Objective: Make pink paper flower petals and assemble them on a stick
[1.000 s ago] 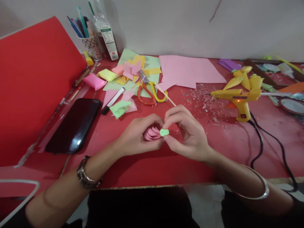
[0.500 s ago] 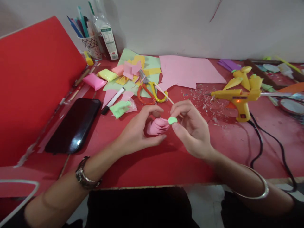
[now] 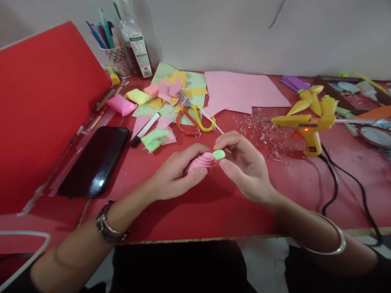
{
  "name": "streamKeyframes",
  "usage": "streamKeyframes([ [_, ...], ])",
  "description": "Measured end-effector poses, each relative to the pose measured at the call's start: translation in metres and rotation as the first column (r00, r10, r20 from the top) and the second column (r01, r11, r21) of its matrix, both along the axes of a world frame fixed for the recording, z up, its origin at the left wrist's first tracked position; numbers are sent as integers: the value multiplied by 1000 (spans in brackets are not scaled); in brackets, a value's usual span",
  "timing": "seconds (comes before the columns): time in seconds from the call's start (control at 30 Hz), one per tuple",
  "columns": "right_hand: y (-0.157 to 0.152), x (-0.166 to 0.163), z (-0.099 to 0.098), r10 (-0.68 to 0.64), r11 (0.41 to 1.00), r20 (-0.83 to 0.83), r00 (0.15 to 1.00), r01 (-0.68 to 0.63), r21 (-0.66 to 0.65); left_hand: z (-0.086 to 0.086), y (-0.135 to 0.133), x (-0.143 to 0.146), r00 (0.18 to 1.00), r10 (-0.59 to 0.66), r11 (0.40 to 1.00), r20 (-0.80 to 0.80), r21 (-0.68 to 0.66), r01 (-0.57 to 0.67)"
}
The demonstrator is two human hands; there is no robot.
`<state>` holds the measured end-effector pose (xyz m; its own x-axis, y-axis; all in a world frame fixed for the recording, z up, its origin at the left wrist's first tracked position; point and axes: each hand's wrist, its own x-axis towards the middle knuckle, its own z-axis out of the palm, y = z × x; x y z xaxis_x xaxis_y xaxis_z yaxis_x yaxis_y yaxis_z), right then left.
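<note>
My left hand (image 3: 174,173) is closed around a pink paper flower (image 3: 200,162), its layered petals showing between thumb and fingers. At the flower's right end sits a small flattened piece of light green clay (image 3: 219,154), touching the pink paper. My right hand (image 3: 246,169) has its thumb and index finger at the green clay's right side, curled round it. Its other fingers are partly hidden. Just beyond that hand, a thin stick (image 3: 210,119) runs towards the scissors (image 3: 187,120). An open packet of green clay (image 3: 155,140) lies left of the scissors.
A yellow glue gun (image 3: 308,126), its light on, lies to the right with a black cord (image 3: 334,183). At the left are a phone (image 3: 95,160) and a marker (image 3: 145,129). Pink paper (image 3: 244,91), clay packets (image 3: 121,104) and a bottle (image 3: 139,49) stand or lie behind.
My left hand has closed more tightly round the pink flower. The green clay and my right hand have shifted slightly left, and the right thumb and index finger have loosened a little.
</note>
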<state>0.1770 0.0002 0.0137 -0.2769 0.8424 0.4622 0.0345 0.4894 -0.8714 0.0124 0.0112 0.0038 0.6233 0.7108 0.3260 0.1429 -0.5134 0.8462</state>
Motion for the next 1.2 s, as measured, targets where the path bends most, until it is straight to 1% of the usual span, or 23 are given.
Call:
streamKeyframes([
  [0.13,0,0,0,0,1000,-7,1000,0,1,1,0,0,999,-34,999,26,-31,34],
  [0.37,0,-1,2,24,999,23,999,-24,24,1,-1,-2,994,-98,987,50,-125,103],
  [0.57,-1,-1,3,29,999,48,998,-30,18,-1,2,-1,996,-91,995,24,-31,91],
  [0.8,-1,0,2,60,998,59,996,-61,21,-1,1,-1,996,-84,996,3,0,84],
  [0.93,-1,1,-1,73,997,18,997,-72,-25,0,1,-2,999,-41,999,-6,30,41],
  [1.07,1,0,-5,34,993,-12,999,-35,-113,2,0,2,995,85,995,47,54,-87],
  [1.13,3,0,-6,43,985,-14,999,-45,-169,3,1,5,981,166,986,104,5,-168],
  [1.2,4,0,-7,81,971,17,997,-75,-229,3,1,7,962,221,972,160,-121,-203],
])
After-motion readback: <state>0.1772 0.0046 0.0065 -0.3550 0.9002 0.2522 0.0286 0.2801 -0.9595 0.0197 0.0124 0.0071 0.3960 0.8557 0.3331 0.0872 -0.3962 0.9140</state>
